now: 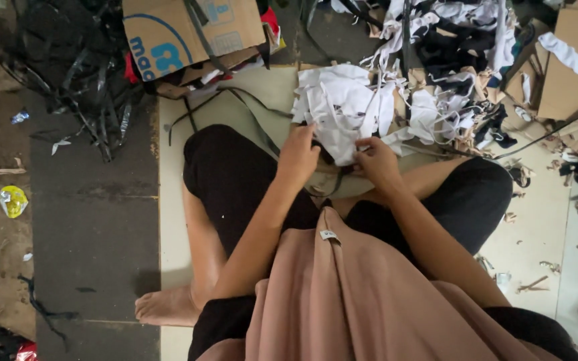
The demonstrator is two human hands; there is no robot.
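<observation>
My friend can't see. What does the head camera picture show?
A person sits cross-legged on the floor, left hand and right hand both on a pile of white cloth pieces. More fabric scraps lie beyond, and a cardboard box sits to the left.

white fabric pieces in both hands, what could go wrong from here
1. The left hand and right hand grip the white fabric pieces at the near edge of a loose heap; pulling might drag neighbouring scraps along.
2. Dark straps run under the pile and past the knee, so they could snag on the fabric or hands.
3. The mixed scrap heap behind is tangled and may slide onto the sorted whites.
</observation>
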